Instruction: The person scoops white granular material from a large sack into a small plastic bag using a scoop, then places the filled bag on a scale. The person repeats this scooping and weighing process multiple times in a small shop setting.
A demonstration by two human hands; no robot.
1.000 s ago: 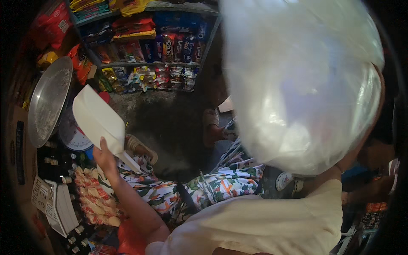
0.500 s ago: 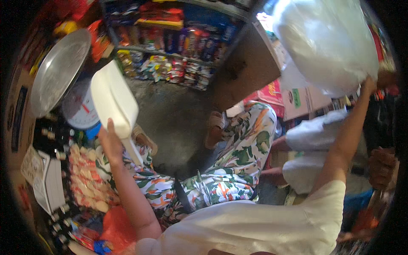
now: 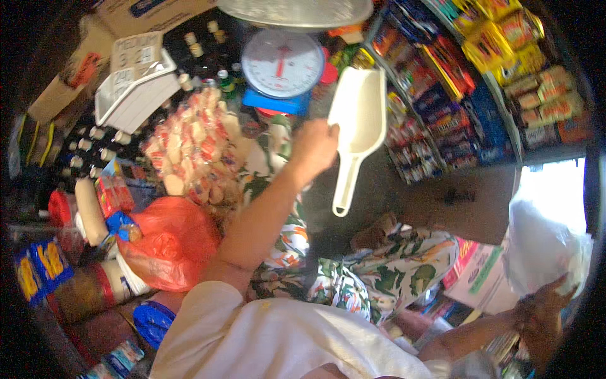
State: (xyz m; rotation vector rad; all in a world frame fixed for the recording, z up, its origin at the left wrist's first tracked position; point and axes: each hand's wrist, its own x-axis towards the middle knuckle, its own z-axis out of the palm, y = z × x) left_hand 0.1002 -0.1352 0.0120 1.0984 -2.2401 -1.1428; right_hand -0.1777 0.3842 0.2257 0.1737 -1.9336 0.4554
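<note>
Holding the white scoop [image 3: 358, 117] empty near the far scale [image 3: 282, 65], the left hand [image 3: 314, 146] has fingers wrapped on it; the right hand [image 3: 543, 309] grips the white bag [image 3: 540, 243], apparently unfilled.

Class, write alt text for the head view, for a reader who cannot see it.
A person's left hand holds a white plastic scoop below a dial weighing scale, while the right hand grips a clear plastic bag. Shelves of snack packets and a red bag surround them.
</note>
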